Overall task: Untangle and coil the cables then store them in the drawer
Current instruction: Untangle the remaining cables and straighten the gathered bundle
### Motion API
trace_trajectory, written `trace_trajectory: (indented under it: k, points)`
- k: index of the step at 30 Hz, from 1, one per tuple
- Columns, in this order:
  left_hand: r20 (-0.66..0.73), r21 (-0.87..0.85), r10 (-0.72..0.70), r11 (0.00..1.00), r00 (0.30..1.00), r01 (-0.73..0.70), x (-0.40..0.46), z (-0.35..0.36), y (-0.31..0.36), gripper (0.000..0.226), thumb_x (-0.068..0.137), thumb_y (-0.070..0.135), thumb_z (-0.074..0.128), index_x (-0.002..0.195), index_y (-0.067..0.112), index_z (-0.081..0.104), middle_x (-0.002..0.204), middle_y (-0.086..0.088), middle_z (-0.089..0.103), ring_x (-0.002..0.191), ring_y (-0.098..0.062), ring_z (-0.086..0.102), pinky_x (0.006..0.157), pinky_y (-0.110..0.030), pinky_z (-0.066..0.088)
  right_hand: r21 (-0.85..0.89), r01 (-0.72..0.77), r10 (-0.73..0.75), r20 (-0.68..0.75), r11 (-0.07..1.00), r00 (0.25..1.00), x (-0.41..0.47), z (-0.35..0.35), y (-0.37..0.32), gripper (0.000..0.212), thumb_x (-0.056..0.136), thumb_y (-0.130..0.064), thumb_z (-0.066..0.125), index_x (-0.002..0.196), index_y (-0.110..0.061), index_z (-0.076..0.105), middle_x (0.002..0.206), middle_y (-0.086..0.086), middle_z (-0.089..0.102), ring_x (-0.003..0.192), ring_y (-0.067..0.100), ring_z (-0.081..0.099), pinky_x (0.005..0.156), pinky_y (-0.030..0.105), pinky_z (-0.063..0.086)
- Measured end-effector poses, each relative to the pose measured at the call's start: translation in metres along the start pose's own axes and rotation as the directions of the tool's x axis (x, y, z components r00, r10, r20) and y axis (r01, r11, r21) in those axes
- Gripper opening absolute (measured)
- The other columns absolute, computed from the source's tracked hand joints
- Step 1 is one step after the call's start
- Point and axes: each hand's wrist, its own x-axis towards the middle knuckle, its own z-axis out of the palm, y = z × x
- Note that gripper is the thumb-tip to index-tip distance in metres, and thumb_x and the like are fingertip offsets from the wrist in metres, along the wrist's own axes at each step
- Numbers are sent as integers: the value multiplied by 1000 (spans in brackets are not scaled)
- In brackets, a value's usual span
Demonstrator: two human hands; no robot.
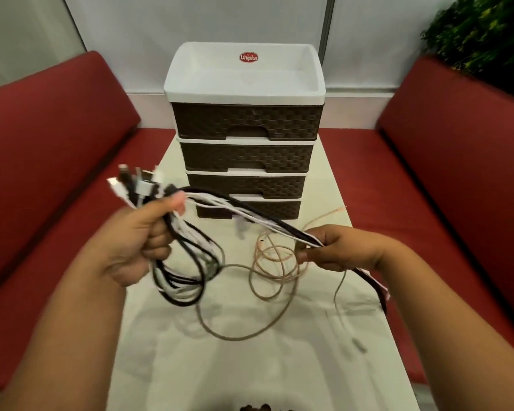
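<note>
Dark, unidentifiable shapes sit at the bottom frame edge at 6 o'clock, cut off by the border. Both forearms enter from the lower corners and converge over the white table (pixel 250 366).

Left hand (pixel 137 238), at 9 o'clock: fingers curled into a fist around a bundle of black and white cables (pixel 184 262). Connector ends fan out above the fist; motion blur prevents an exact count. Loops of the bundle hang below the fist.

Right hand (pixel 336 247), at 3 o'clock: thumb and fingers pinch the same bundle, which runs taut from the left fist. The free end trails past the wrist and off the table edge.

Loose on the table between the hands — two cables:
- one pink cable (pixel 275 259), in loops at centre;
- one beige cable (pixel 238 336), in a wide loop toward 6 o'clock, its plug blurred.

Drawer unit (pixel 247 161), at 12 o'clock: four brown woven-pattern drawers, all closed, under a white top tray bearing a red label. The bundle crosses in front of the lowest drawer, partly hiding it.

Red benches (pixel 57 161) flank the table — two visible. A green plant (pixel 487 34) is cut off at 2 o'clock.
</note>
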Motion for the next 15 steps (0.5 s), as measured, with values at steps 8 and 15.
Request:
trace_trajectory:
  k: [8, 15]
  points:
    - [-96, -32, -103, 994, 990, 100, 23, -23, -17, 24, 88, 31, 59, 70, 18, 50, 35, 13, 17, 28, 0, 14, 35, -9, 11, 149, -43, 70, -184, 988, 980, -6, -9, 53, 36, 85, -49, 62, 68, -19, 51, 56, -7, 32, 49, 9, 21, 44, 19, 21]
    - [-166, -106, -190, 979, 968, 174, 37, -34, -43, 29, 95, 28, 56, 69, 19, 48, 34, 13, 17, 27, 0, 14, 33, -8, 11, 221, -114, 160, -202, 968, 966, -15, -12, 96, 38, 79, -55, 64, 69, -21, 52, 60, -3, 28, 52, 10, 22, 46, 20, 22]
